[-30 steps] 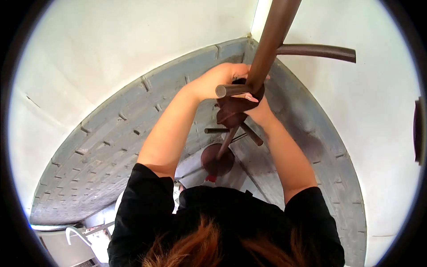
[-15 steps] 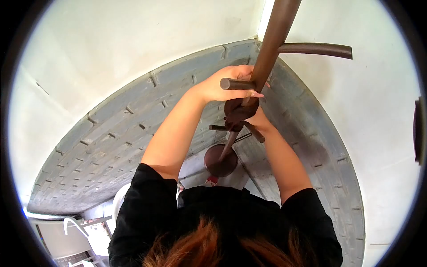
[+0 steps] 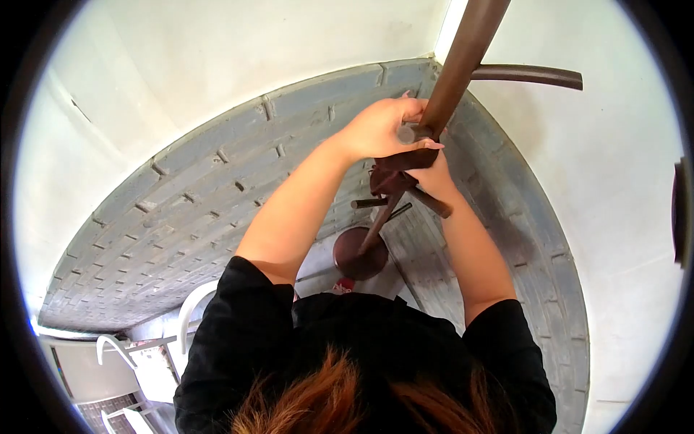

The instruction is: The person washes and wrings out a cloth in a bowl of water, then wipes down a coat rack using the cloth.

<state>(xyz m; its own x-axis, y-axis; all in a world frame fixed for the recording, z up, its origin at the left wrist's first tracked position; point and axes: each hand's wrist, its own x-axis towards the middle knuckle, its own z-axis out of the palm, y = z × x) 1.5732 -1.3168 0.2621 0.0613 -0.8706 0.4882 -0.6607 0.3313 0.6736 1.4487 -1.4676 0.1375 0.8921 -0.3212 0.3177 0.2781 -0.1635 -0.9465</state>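
A dark brown coat stand (image 3: 463, 54) rises from a round base, its pole leaning to the upper right, with short pegs sticking out. My left hand (image 3: 387, 130) is curled round the pole at a peg, thumb in front and fingers partly hidden behind. Just below it, a dark maroon, crumpled cloth-like thing (image 3: 390, 179) is bunched about the pole. My right hand (image 3: 434, 177) is closed at that bundle from the right, above a lower peg (image 3: 431, 202). Its fingertips are hidden behind the bundle.
Grey brick-patterned panelling (image 3: 181, 195) lines the corner below white walls (image 3: 217, 58). The round base (image 3: 360, 253) stands on the floor near my feet. White chairs (image 3: 195, 307) are at the lower left. A long upper peg (image 3: 531, 74) juts right. A dark object (image 3: 678, 213) is at the right edge.
Both hands have shifted slightly right and, in view, the pole too. My left hand has come round the peg end, and more of my right hand shows beside the bundle.
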